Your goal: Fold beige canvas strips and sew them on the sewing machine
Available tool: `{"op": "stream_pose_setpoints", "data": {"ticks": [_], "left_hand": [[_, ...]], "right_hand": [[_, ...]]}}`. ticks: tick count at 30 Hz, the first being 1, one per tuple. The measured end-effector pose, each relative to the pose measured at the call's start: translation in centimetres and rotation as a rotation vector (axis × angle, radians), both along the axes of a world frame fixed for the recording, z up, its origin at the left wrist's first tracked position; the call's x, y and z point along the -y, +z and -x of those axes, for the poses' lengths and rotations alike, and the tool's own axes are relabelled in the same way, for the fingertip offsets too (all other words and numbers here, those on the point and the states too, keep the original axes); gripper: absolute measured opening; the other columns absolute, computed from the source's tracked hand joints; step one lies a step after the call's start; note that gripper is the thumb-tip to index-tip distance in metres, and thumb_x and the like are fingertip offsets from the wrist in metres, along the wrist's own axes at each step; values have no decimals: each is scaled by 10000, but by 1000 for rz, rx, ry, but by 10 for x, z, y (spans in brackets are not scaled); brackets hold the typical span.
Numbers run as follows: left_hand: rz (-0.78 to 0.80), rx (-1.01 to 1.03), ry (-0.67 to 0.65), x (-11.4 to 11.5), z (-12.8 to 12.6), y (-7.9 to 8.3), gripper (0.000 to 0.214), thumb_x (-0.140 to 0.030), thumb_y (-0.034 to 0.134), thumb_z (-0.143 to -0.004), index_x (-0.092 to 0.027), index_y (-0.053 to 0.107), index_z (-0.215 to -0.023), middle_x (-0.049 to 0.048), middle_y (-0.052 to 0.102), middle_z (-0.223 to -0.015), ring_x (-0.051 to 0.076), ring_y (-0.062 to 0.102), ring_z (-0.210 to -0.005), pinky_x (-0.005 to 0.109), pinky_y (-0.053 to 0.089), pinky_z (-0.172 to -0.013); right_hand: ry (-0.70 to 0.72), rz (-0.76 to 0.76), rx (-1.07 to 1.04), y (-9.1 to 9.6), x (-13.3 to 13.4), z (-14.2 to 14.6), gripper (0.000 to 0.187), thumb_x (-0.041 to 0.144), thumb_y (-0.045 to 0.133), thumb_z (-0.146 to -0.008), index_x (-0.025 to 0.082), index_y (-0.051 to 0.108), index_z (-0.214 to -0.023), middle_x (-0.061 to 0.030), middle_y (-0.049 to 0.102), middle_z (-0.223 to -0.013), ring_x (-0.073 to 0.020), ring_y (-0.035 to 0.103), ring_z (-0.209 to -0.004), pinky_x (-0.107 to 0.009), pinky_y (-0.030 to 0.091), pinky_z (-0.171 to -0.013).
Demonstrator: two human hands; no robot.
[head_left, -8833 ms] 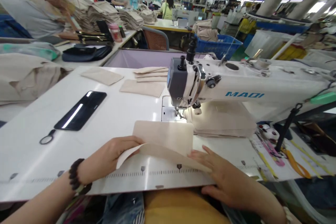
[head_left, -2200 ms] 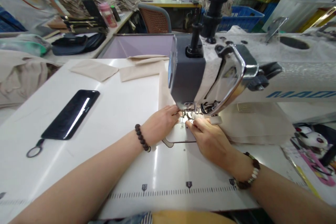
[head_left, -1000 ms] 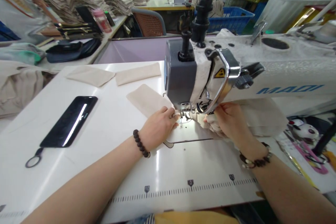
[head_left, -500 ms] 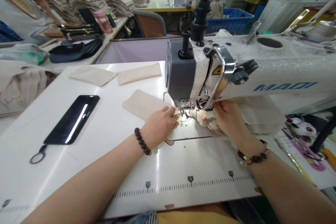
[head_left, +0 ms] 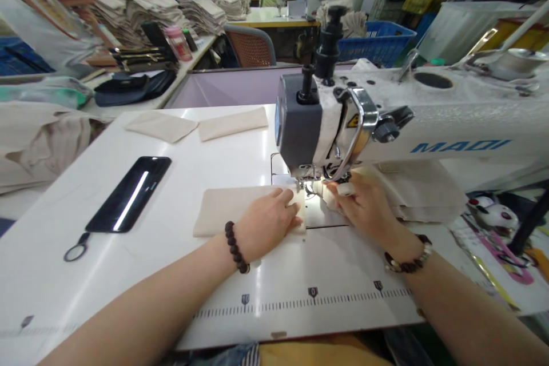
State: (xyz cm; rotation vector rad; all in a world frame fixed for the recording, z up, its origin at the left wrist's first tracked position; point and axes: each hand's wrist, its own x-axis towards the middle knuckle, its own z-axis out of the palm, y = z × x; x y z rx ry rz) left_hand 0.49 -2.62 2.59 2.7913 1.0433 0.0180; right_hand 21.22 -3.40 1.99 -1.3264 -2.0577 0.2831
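Flat on the machine bed, a beige fabric piece [head_left: 223,211] has its right end close to the presser foot. My left hand [head_left: 270,220] lies on that end, fingers curled and closed on its edge. My right hand [head_left: 369,203] is just right of the needle area, pinching a bunched beige strip [head_left: 329,197]. A small white band or object shows at its fingers; I cannot make out which. The sewing machine [head_left: 300,126] head stands over both hands and hides part of the stitching spot.
Two more beige pieces, one on the left [head_left: 160,126] and one beside it [head_left: 234,123], lie behind. A black phone [head_left: 128,194] rests at left. Stacked fabric [head_left: 424,189] sits under the machine arm. Scissors with pink handles [head_left: 510,257] lie at right.
My left hand has turned the fabric piece from a slant to nearly square with the bed and drawn it nearer me. My right hand has shifted slightly left with the bunched strip.
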Motion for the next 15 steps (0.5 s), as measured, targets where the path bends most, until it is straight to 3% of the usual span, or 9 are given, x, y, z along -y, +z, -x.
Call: {"op": "stream_pose_setpoints", "data": {"ticks": [4, 7, 15], "left_hand": [[-41, 31, -86, 5, 1, -4, 261, -310, 433, -901, -116, 606, -921, 90, 552, -893, 215, 497, -846, 348, 456, -734], [-59, 34, -106, 6, 1, -6, 265, -325, 455, -890, -106, 604, -902, 96, 553, -892, 219, 491, -838, 351, 450, -745], [105, 32, -233, 12, -1, 7, 196, -173, 417, -907, -127, 592, -834, 52, 573, -833, 168, 503, -796, 279, 454, -714]], "right_hand": [[356, -93, 318, -8, 11, 6, 297, 269, 350, -930, 154, 621, -889, -49, 606, -761, -132, 523, -653, -270, 363, -623], [395, -147, 438, -10, 15, 8, 317, 265, 340, -938, 157, 629, -863, -20, 550, -679, -128, 460, -596, -298, 331, -636], [505, -148, 447, -16, 22, 7, 271, 277, 381, -929, 144, 612, -883, -5, 509, -658, -134, 386, -571, -306, 303, -590]]}}
